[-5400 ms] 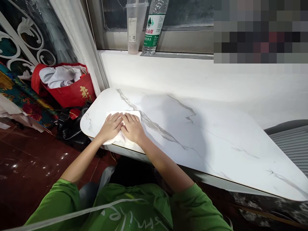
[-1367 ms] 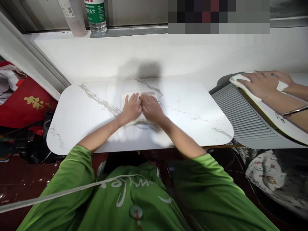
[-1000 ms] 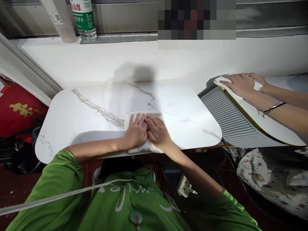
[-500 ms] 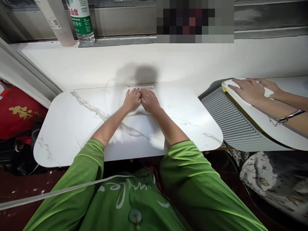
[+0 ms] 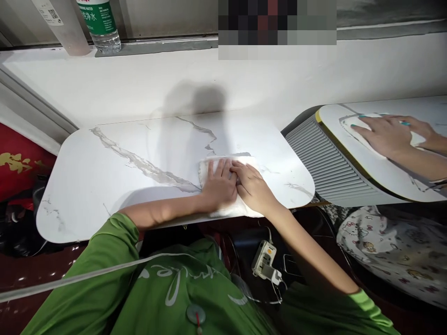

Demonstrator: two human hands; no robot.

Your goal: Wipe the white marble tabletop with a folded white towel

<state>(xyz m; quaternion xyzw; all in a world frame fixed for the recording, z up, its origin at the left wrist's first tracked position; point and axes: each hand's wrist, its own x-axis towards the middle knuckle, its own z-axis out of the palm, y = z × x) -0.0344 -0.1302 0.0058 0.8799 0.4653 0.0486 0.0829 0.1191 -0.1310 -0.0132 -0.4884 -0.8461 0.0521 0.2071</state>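
Note:
A folded white cloth (image 5: 240, 207) lies on the white marble-patterned table (image 5: 87, 186), right of its middle and reaching the near edge. My left hand (image 5: 220, 184) rests flat on the cloth with its fingers stretched out. Beside it, my right hand (image 5: 253, 186) also lies flat on the cloth, fingers extended and pointing up and left. The two hands touch at the fingers and thumbs. Neither hand is wrapped round the cloth; both press on it from above.
At the right, another person's hands (image 5: 387, 135) press a white cloth on a neighbouring table with a ribbed grey side (image 5: 331, 163). A water bottle (image 5: 101, 28) and a translucent bottle (image 5: 66, 32) stand on the ledge. A power strip (image 5: 264, 260) lies below the table's near edge.
Both my hands and the cloth have moved right and towards me, from the table's back to its near edge. The other person's hands and cloth have also moved nearer.

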